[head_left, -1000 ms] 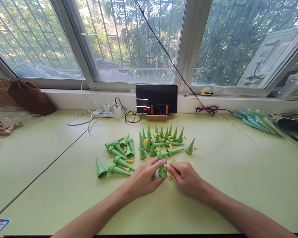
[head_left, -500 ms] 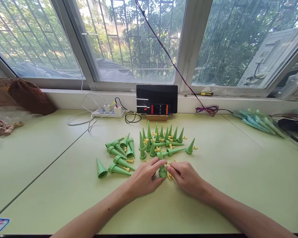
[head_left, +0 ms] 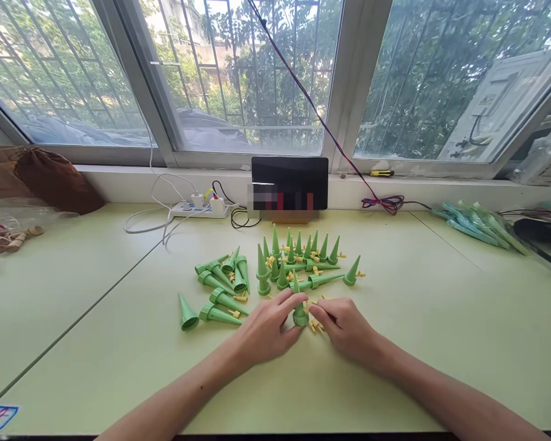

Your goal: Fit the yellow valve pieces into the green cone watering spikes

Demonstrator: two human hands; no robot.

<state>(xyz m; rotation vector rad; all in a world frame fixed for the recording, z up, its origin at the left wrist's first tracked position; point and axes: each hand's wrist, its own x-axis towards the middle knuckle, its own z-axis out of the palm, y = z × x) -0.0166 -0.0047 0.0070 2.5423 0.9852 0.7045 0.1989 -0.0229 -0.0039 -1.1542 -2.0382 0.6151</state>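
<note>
My left hand (head_left: 270,326) is closed around a green plastic watering spike (head_left: 299,316), which stands point up on the table. Close on its right, my right hand (head_left: 349,326) has thumb and forefinger pinched together at a small yellow valve (head_left: 307,305) by the spike's side; the fingertips partly cover it. More loose yellow valves (head_left: 316,326) lie between the hands. Behind them several green spikes stand upright, many with yellow valves at their sides, such as the right-hand spike (head_left: 351,272). Left of my left hand is a pile of spikes (head_left: 215,278) lying on their sides.
One spike (head_left: 188,313) sits apart at the left of the pale green table (head_left: 441,343). At the back are a dark tablet (head_left: 289,174), a white power strip (head_left: 183,210) with cables, and a wire bundle (head_left: 383,204). Plastic-wrapped pieces (head_left: 477,226) lie far right, a brown bag (head_left: 55,180) far left.
The held spike has shifted very slightly up. My right fingertips have moved a little right, and more of the yellow valve and the loose valves shows between the hands.
</note>
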